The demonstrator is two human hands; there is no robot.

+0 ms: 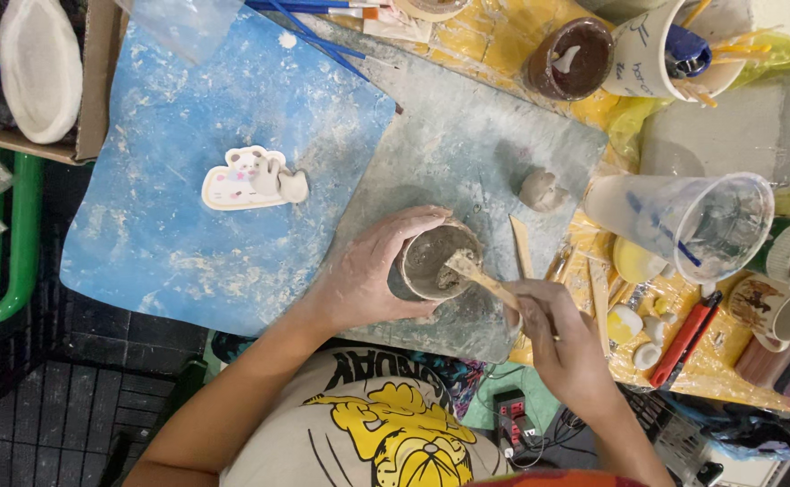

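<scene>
1. One flat painted clay piece lies on the blue mat, well apart from the work.
2. The left hand wraps its fingers around one small clay cup on the grey board — soft, wet-looking walls, likely fragile, best held round the outside.
3. The right hand pinches one wooden tool, its tip inside the cup.
4. One clear plastic cup lies tipped on the cluttered desk.

Table under yellow sheet; blue mat, grey board, clear plastic cup, dark jar on it.
</scene>
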